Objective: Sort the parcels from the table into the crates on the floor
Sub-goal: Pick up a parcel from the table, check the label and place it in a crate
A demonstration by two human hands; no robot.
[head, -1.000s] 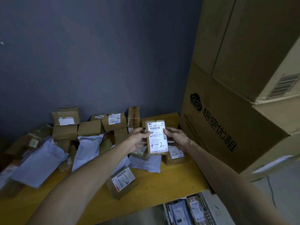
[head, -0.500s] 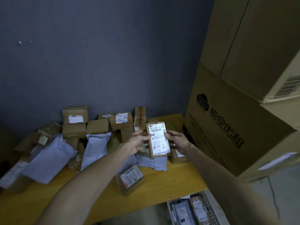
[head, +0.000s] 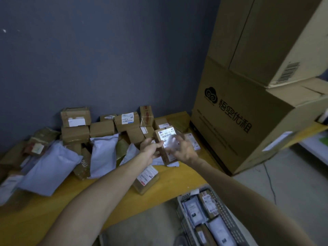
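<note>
Small parcel (head: 164, 144) pinched upright in left grip (head: 150, 150) above bench (head: 110, 197), label facing up for reading; right grip (head: 182, 148) blurred, state indeterminable, beside parcel.

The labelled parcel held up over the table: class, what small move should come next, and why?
Probably lower the labelled parcel toward the crate on the floor. The left hand grips its side; the blurred right hand covers its label, which faces the camera, and the crate, already holding parcels, sits just below the table edge.
</note>
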